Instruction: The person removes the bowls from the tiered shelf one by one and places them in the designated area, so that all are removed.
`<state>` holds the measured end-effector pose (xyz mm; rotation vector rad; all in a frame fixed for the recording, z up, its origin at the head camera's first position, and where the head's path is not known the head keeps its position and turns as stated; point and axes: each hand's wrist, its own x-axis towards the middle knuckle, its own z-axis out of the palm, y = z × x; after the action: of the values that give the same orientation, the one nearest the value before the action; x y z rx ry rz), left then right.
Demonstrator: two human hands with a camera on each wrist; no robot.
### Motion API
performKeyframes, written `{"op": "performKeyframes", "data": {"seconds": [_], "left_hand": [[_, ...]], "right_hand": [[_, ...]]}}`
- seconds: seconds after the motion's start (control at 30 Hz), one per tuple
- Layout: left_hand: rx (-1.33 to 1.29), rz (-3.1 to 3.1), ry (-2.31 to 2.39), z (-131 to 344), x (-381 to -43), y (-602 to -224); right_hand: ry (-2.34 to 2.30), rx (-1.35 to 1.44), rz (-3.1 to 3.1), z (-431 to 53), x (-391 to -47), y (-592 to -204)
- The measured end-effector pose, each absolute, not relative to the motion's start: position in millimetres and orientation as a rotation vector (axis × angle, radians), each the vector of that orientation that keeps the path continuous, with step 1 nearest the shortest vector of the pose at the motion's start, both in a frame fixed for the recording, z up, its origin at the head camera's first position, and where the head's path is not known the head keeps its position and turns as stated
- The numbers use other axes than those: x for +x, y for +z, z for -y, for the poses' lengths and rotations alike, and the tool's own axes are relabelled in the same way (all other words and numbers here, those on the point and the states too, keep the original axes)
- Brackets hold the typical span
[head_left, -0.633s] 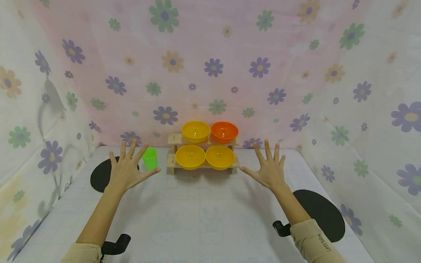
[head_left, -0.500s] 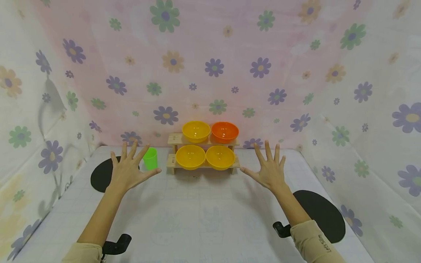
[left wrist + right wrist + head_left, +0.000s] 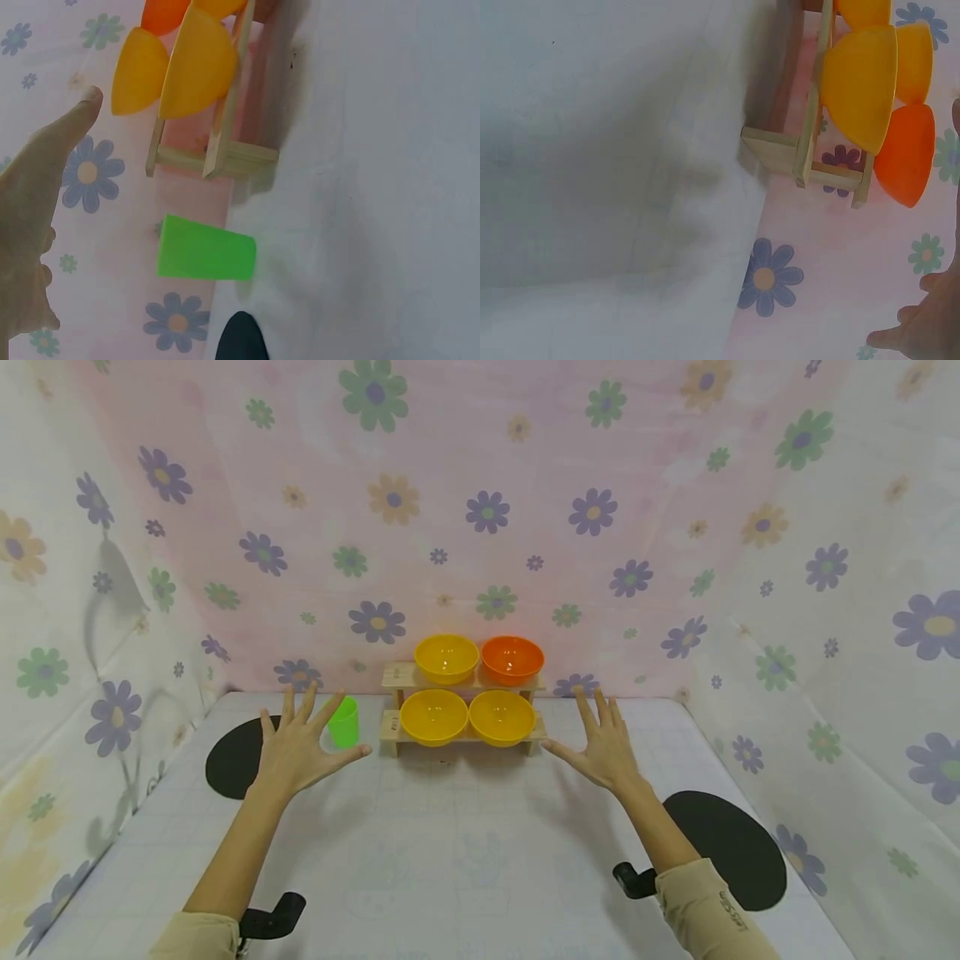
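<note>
My left hand (image 3: 294, 758) is held over the table with its fingers spread, holding nothing; its fingers are nearest a green cup (image 3: 344, 723). On the other side my right hand (image 3: 604, 750) hovers with fingers straight and thumb out, also holding nothing. Between the two hands, farther back, a two-step wooden rack (image 3: 389, 727) carries bowls. An orange bowl (image 3: 512, 661) and a yellow bowl (image 3: 446, 660) sit on the upper step. Two more yellow bowls, the left one (image 3: 433, 718) and the right one (image 3: 502, 719), fill the lower step.
A black round mat (image 3: 229, 762) lies at the left, partly behind my left hand. Another black mat (image 3: 726, 850) lies at the right, partly behind my right forearm. Flower-print cloth (image 3: 480, 560) walls the table (image 3: 450, 843) at the back and sides.
The left hand has shifted slightly to the right. My right hand has turned a little and drifted left, its fingers closer together. The bowls, rack and cup stay in place.
</note>
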<state>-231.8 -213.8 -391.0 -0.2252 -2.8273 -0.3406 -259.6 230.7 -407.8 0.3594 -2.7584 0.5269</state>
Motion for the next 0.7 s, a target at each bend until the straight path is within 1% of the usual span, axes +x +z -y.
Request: {"op": "performKeyframes", "data": {"seconds": [0.3,0.57,0.7], "left_hand": [[-0.246,2.764,-0.516,204.8,-236.9,-402.7],[-0.333,2.612,-1.068,194.4,-252.4,-432.8],[-0.317,2.527,-1.316,186.8,-260.2,-448.9]], "right_hand": [[0.916,0.504,2.718,-223.4,-272.6,-416.8],[1.281,0.501,2.655,-212.7,-287.2,-431.5],[1.387,0.491,2.654,-205.7,-291.1,-435.5]]}}
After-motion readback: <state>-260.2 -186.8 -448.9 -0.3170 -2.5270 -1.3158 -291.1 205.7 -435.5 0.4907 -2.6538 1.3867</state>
